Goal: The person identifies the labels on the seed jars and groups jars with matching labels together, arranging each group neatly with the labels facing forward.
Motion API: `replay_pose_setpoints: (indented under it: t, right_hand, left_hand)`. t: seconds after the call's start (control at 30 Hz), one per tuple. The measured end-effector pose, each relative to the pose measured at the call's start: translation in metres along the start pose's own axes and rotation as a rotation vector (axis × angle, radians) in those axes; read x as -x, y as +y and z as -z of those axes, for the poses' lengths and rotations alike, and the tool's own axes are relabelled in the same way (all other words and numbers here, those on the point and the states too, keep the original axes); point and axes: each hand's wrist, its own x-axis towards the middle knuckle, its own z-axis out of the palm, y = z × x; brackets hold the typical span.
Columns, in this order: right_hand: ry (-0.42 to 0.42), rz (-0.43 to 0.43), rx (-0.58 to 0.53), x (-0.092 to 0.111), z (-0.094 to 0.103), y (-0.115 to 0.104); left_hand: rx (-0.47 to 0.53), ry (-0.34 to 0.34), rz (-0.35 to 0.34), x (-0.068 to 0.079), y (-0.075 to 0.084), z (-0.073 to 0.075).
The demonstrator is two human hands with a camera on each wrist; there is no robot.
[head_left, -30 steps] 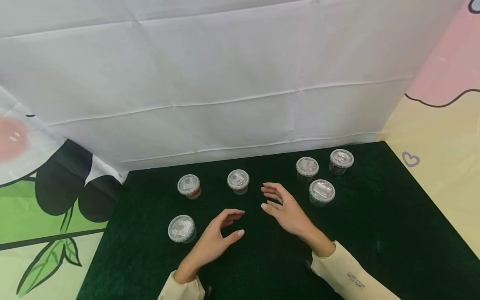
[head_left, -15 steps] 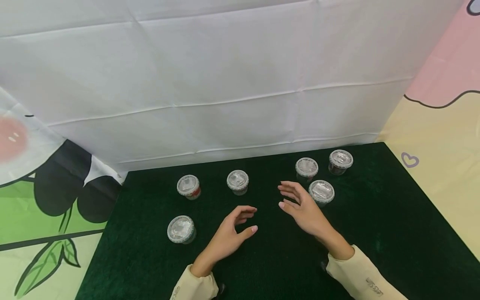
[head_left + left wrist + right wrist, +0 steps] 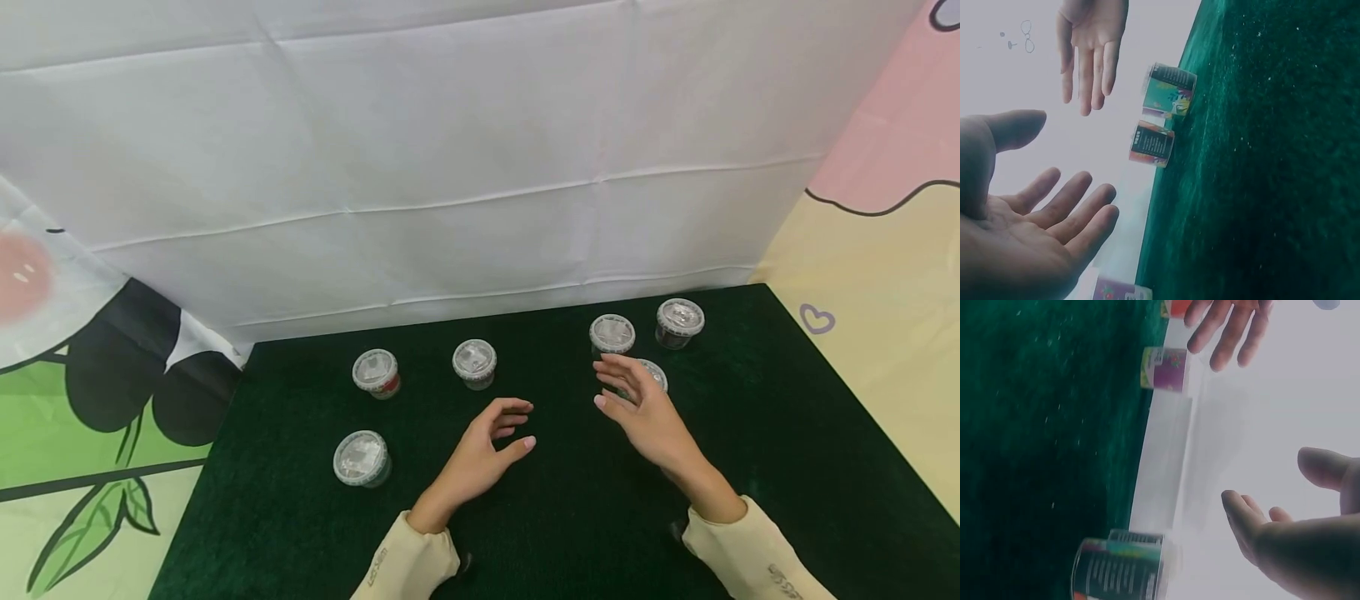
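My left hand (image 3: 480,458) is raised over the middle of the table with relaxed fingers and nothing in its grasp. To its right, my right hand (image 3: 645,412) also holds nothing; its fingers are loosely bent. In the head view it partly covers a lidded tub (image 3: 657,374). Just behind those fingers stands another lidded tub (image 3: 612,333), with a third tub (image 3: 679,322) to its right. Nearest the left hand at the back is a clear-lidded tub (image 3: 474,362). The right wrist view shows a tub with a dark printed label (image 3: 1119,569) below the right hand.
Two more lidded tubs stand at the left, one with a red label (image 3: 377,372) and one nearer the front (image 3: 362,458). Dark green cloth (image 3: 570,533) covers the table. A white sheet (image 3: 450,167) hangs along its back edge.
Both hands have moved to the right, staying raised and empty. The right hand now overlaps the front tub of the right-hand group. The tubs have kept their places.
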Motion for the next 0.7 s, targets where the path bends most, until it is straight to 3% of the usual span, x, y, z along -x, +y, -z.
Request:
replay_pose_setpoints:
  t: [0.23, 0.7]
  right_hand:
    - [0.054, -0.019, 0.035, 0.005, 0.017, 0.004]
    - [0.167, 0.045, 0.051, 0.012, 0.039, 0.012]
  left_hand:
    - [0.013, -0.013, 0.002, -0.010, -0.001, -0.009]
    - [0.016, -0.015, -0.002, -0.023, 0.000, -0.022]
